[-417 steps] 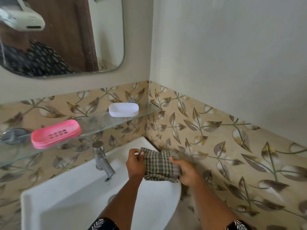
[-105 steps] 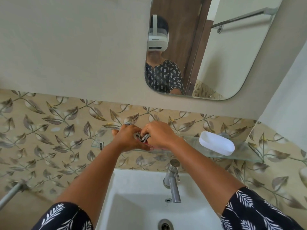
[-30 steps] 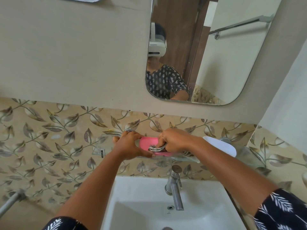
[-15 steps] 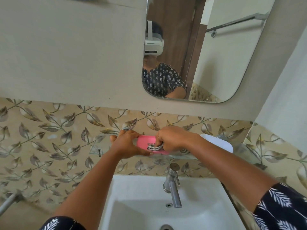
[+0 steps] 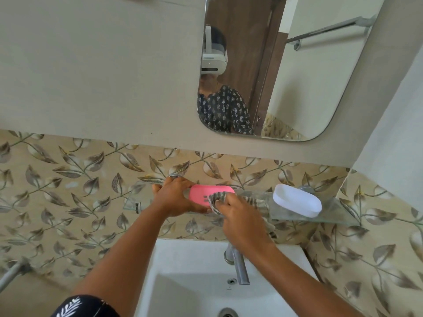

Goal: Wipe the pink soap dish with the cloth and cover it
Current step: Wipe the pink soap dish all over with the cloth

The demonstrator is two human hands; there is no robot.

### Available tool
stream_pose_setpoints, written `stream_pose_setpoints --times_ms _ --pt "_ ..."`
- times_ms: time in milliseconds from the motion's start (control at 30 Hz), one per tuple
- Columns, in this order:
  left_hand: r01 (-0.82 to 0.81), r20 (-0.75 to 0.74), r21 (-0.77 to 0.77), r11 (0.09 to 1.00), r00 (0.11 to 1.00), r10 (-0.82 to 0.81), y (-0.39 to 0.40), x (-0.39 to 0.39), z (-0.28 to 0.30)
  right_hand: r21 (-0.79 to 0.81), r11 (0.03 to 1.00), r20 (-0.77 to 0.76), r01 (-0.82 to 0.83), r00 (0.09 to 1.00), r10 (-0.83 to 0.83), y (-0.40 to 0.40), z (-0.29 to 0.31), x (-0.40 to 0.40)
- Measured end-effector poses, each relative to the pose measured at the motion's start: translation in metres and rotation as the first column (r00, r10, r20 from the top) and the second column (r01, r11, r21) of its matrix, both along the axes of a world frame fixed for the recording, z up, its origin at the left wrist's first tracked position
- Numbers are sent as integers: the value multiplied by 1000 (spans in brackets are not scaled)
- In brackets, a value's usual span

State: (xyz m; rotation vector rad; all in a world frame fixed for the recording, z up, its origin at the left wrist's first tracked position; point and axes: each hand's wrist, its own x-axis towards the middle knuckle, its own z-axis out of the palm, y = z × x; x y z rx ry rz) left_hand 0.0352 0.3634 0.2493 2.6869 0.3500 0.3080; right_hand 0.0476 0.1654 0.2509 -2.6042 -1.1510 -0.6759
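Observation:
The pink soap dish (image 5: 203,195) sits on the glass shelf (image 5: 329,215) above the basin. My left hand (image 5: 174,197) grips its left end, thumb along the near edge. My right hand (image 5: 240,221) holds the checked cloth (image 5: 218,199) bunched in its fingers and presses it on the dish's right part, over the drain slots. More cloth trails right along the shelf. The white cover (image 5: 296,203) lies on the shelf to the right, apart from the dish.
A steel tap (image 5: 238,265) stands under my right wrist over the white basin (image 5: 194,277). A mirror (image 5: 274,65) hangs above. Leaf-patterned tiles back the shelf, and a side wall closes in on the right. A metal pipe shows at lower left.
My right hand has drawn the cloth back toward me and to the right, uncovering more of the pink dish. The left hand keeps its hold on the dish.

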Motion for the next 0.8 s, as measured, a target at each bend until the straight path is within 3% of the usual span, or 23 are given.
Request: stream_pose_setpoints --times_ms 167,333,533,700,800 --pt "8 -5 -7 1000 1000 -8 1 1 2 53 998 88 22 996 -27 -8 -11 0" --pt "6 -18 -25 1000 1000 -6 2 2 1 243 959 24 146 987 -156 -9 -25 -4" --pt "26 -10 -21 999 1000 -26 3 0 2 154 983 28 104 994 -109 12 -19 -18" --pt "18 -16 -10 1000 1000 -18 2 1 1 238 938 -126 253 965 -228 -8 -14 -7" --pt "14 -18 -13 1000 1000 -14 2 1 1 214 947 -114 238 969 -218 4 -12 -14"
